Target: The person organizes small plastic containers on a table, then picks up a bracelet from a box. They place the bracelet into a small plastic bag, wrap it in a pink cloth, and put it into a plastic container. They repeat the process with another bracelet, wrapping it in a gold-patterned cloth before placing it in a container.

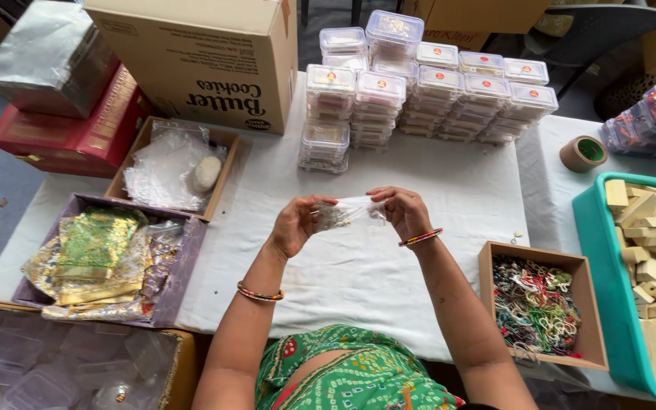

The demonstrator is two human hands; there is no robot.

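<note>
I see left hand (295, 225) and right hand (402, 210) raised above white-clothed counter (419, 182), both pinching small clear plastic pouch (347, 213) between them. Fingers of each hand clamped on pouch ends; pouch holds something small, contents unclear to me. Stacks of clear lidded boxes (419, 87) beyond hands. Brown tray of coloured threads (534, 305) right of right forearm; teal bin of pale wooden blocks (651, 266) further right. Tray of gold-green pouches (100, 254) left; tray of plastic bags (168, 167) behind it. Tape roll (583, 153) near right edge.
</note>
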